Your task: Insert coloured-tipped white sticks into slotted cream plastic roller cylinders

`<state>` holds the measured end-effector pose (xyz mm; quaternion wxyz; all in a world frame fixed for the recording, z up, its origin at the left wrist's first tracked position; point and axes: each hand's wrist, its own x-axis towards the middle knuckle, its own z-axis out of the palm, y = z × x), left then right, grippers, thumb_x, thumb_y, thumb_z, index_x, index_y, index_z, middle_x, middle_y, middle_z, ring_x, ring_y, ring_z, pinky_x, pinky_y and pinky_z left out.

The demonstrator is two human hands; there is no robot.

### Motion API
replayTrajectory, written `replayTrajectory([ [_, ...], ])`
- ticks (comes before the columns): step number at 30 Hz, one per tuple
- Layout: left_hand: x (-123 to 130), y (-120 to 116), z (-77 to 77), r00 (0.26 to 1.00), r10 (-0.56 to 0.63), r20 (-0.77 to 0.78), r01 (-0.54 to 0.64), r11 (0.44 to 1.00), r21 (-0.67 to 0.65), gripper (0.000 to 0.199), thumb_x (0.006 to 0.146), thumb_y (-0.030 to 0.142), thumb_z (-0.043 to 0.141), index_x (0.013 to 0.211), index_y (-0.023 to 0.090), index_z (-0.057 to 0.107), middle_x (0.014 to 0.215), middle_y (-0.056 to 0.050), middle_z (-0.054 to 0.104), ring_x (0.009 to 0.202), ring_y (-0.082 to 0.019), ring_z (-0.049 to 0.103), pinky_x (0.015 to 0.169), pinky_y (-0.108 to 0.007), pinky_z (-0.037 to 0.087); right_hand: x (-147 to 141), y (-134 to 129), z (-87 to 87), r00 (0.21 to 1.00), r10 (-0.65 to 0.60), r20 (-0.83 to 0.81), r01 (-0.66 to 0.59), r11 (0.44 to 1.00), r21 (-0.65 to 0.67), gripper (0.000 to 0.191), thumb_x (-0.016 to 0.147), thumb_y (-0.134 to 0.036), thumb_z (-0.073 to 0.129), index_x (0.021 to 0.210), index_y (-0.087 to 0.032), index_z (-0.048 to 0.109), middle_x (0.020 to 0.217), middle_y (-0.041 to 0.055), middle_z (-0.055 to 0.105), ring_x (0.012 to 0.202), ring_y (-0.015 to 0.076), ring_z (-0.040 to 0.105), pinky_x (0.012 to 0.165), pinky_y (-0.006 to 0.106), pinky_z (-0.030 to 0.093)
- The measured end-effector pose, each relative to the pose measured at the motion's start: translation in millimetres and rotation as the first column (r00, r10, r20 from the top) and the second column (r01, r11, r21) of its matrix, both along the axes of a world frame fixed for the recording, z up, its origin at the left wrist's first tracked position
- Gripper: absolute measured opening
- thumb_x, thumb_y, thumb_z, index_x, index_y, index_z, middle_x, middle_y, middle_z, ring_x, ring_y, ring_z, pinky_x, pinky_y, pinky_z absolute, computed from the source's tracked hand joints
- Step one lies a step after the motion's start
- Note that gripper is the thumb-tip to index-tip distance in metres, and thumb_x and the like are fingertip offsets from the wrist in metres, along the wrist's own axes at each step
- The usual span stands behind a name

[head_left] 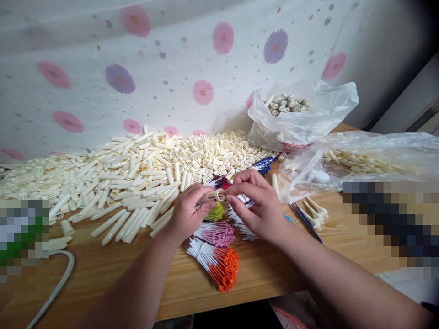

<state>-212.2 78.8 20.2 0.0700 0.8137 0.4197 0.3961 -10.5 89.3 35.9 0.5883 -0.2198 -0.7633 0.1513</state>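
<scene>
Between thumb and fingers, my left hand [190, 212] grips a cream plastic tube piece [215, 195] with slots, its round open end facing right. My right hand [255, 203] is pinched at that open end; whatever its fingertips hold is too small to make out. Under and around the hands lie bundles of thin white-stemmed sticks with coloured tips: an orange bundle [219, 269] nearest me, then a pink bundle [217, 233], a yellow-green bundle [216, 212] and, farther back, a dark blue bundle [264, 164]. White sticks show partly beneath my right hand.
Smooth cream tubes [137, 183] and slotted cream pieces [212, 153] are heaped along the curtain. A plastic bag [291, 125] of parts stands at the back right, beside a clear bag [370, 160]. Pale pieces [314, 212] and dark sticks [307, 221] lie right; a white cable [65, 278] curves left.
</scene>
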Motion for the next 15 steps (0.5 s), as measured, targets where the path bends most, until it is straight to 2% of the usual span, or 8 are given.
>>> replayTrajectory([
  [2,-2,1,-5.0,0.997,-0.018,0.079,0.029,0.989,-0.148,0.021,0.091,0.036,0.055,0.102,0.019,0.059,0.079,-0.002,0.061,0.069,-0.015,0.057,0.064,-0.028,0.047,15,5,5.9,0.999,-0.033,0.009,0.032,0.998,0.048,0.01,0.087,-0.015,0.057,0.089,-0.014,0.066,0.084,0.0051,0.061,0.08,0.0144,0.058,0.071,0.028,0.047],
  [4,-2,1,-8.6,0.989,-0.022,0.15,0.061,0.962,-0.265,0.022,0.089,0.037,0.058,0.101,0.019,0.057,0.078,-0.001,0.06,0.067,-0.015,0.057,0.062,-0.026,0.048,41,9,13.9,0.989,-0.126,0.077,0.123,0.992,0.038,0.009,0.087,-0.015,0.057,0.09,-0.014,0.066,0.08,0.0042,0.064,0.074,0.0128,0.059,0.067,0.025,0.046],
  [6,-1,2,-9.7,0.979,-0.002,0.204,0.068,0.947,-0.314,0.02,0.084,0.036,0.064,0.093,0.019,0.057,0.075,0.0,0.06,0.065,-0.014,0.057,0.06,-0.025,0.048,74,10,23.1,0.936,-0.223,0.272,0.243,0.969,-0.038,0.009,0.085,-0.014,0.058,0.084,-0.014,0.067,0.075,0.0018,0.065,0.065,0.0106,0.057,0.06,0.022,0.042],
  [7,-1,2,-9.5,0.975,0.017,0.221,0.056,0.946,-0.318,0.018,0.082,0.035,0.066,0.087,0.02,0.057,0.072,0.002,0.059,0.062,-0.013,0.056,0.058,-0.024,0.048,92,10,27.6,0.879,-0.236,0.413,0.296,0.951,-0.086,0.01,0.084,-0.013,0.058,0.08,-0.015,0.067,0.071,0.0006,0.065,0.062,0.0099,0.056,0.059,0.022,0.04],
  [9,1,2,-8.6,0.971,0.061,0.233,0.016,0.949,-0.314,0.017,0.081,0.031,0.066,0.075,0.019,0.055,0.063,0.004,0.055,0.056,-0.011,0.052,0.054,-0.022,0.046,124,7,34.8,0.699,-0.194,0.688,0.394,0.908,-0.145,0.015,0.083,-0.013,0.057,0.076,-0.016,0.069,0.068,-0.0002,0.065,0.059,0.0099,0.054,0.06,0.023,0.038],
  [10,1,3,-8.3,0.968,0.08,0.236,-0.003,0.95,-0.312,0.018,0.081,0.029,0.065,0.07,0.019,0.054,0.06,0.004,0.053,0.055,-0.011,0.049,0.053,-0.022,0.045,135,5,36.8,0.612,-0.175,0.771,0.449,0.88,-0.157,0.016,0.083,-0.013,0.056,0.075,-0.016,0.07,0.068,0.0003,0.066,0.06,0.0102,0.054,0.061,0.023,0.037],
  [12,1,3,-8.6,0.964,0.097,0.247,-0.016,0.951,-0.31,0.023,0.081,0.029,0.064,0.064,0.019,0.052,0.057,0.005,0.049,0.053,-0.01,0.046,0.052,-0.022,0.043,149,0,36.8,0.482,-0.131,0.867,0.532,0.83,-0.171,0.019,0.084,-0.015,0.054,0.077,-0.017,0.071,0.072,0.0016,0.069,0.063,0.0111,0.055,0.062,0.024,0.036],
  [15,1,4,-9.9,0.961,0.094,0.261,-0.01,0.952,-0.306,0.024,0.08,0.029,0.065,0.062,0.019,0.052,0.056,0.005,0.047,0.053,-0.01,0.043,0.05,-0.022,0.042,149,-8,27.0,0.357,-0.034,0.933,0.586,0.787,-0.196,0.019,0.083,-0.016,0.053,0.08,-0.018,0.072,0.076,0.0025,0.07,0.064,0.0122,0.057,0.059,0.024,0.034],
])
